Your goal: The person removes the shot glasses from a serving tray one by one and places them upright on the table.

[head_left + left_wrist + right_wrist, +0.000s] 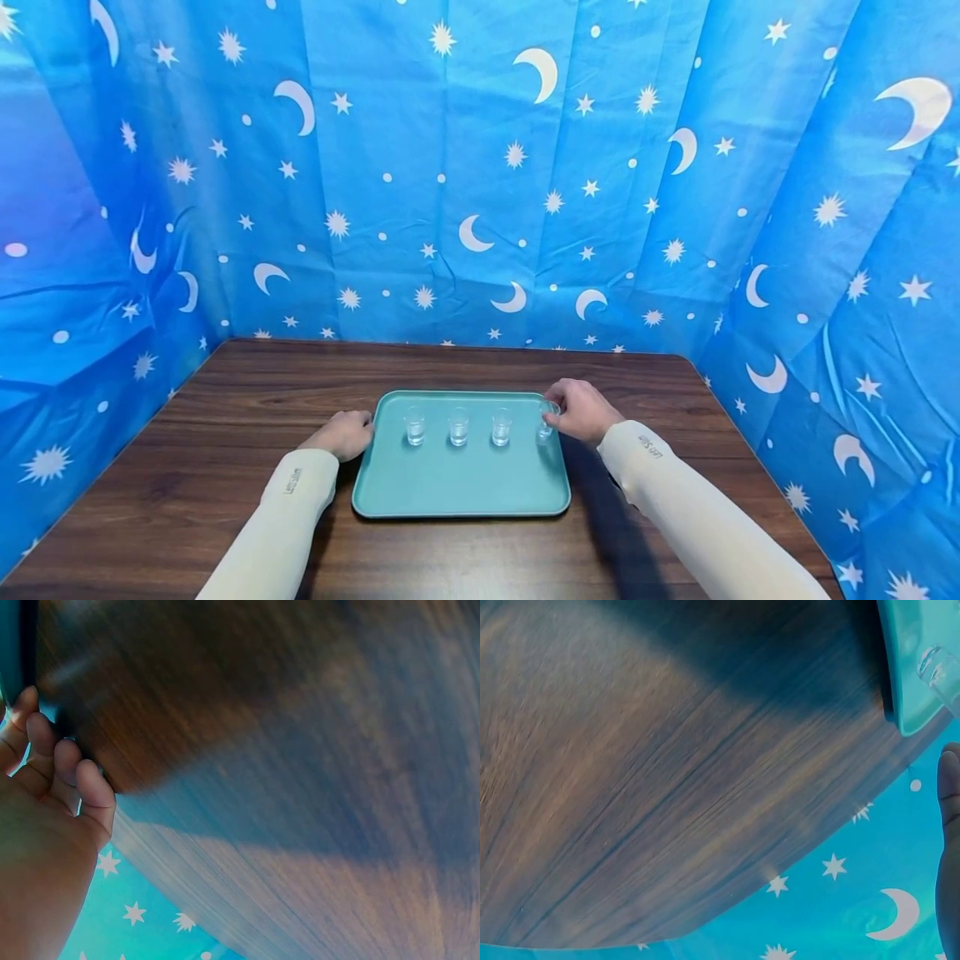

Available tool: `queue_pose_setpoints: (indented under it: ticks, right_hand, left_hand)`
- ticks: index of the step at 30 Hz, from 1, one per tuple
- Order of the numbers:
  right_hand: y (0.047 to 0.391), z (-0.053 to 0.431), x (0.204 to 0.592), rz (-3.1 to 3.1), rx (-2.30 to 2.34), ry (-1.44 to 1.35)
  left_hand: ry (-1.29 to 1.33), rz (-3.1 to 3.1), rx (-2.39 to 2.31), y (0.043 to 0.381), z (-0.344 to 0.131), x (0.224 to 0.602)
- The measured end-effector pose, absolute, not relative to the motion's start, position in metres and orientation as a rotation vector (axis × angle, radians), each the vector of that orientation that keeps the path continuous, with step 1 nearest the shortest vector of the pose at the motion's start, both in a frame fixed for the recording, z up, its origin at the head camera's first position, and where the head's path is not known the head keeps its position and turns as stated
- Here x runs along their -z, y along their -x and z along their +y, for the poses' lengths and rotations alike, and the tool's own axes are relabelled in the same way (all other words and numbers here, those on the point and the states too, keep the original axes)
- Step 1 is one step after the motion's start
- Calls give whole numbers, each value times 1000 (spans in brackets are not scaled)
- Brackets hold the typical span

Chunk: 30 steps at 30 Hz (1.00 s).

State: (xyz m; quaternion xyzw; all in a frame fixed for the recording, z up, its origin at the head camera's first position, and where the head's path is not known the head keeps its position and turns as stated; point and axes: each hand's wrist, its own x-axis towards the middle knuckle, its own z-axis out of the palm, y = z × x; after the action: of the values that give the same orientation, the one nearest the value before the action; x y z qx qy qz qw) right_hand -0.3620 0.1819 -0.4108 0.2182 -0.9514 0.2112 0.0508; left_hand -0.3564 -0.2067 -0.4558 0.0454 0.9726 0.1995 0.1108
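Observation:
My right hand (587, 411) pinches a small clear shot glass (548, 421) by its upper part, over the right end of a green tray (461, 492). In the right wrist view the base of this glass (934, 667) shows beside the tray rim, and only a thumb edge of the hand is in frame. Three like glasses stand upright in a row to its left: a left one (415, 427), a middle one (458, 427) and a right one (501, 427). My left hand (347, 435) grips the tray's left edge, its fingers curled in the left wrist view.
The tray lies on a dark wood-grain table (247, 417) with rounded far corners. Blue cloth (480, 167) printed with white moons and stars hangs behind the table and along both sides.

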Motion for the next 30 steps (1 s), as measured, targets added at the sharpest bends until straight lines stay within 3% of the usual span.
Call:
queue_pose_setpoints:
  ticks: [30]
  right_hand:
    - [354,222,423,-2951,-586,-442]
  left_hand:
    - [-129,2837,-562,357,-205,454]
